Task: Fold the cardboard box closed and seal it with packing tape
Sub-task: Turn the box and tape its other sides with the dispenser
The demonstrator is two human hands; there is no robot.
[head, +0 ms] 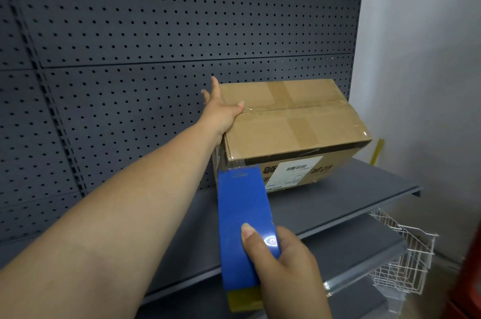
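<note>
A closed cardboard box (pixel 294 123) sits on a grey shelf (pixel 351 196), its top flaps down and clear tape running along the centre seam. A white barcode label (pixel 294 170) shows on its front face. My left hand (pixel 221 110) rests against the box's left end with fingers straight and the thumb lying on the taped seam. My right hand (pixel 281 261) grips a blue tape dispenser (pixel 242 217) from below, thumb on its flat face. The dispenser's front end meets the box's lower left front corner. A yellowish tape roll (pixel 242 300) shows at the dispenser's near end.
A dark grey pegboard wall (pixel 156 32) backs the shelf. A lower grey shelf (pixel 351 253) lies beneath. A white wire basket (pixel 400 253) hangs at the lower right. A pale wall (pixel 429 58) closes off the right side, and a red object (pixel 471 279) sits at the frame's right edge.
</note>
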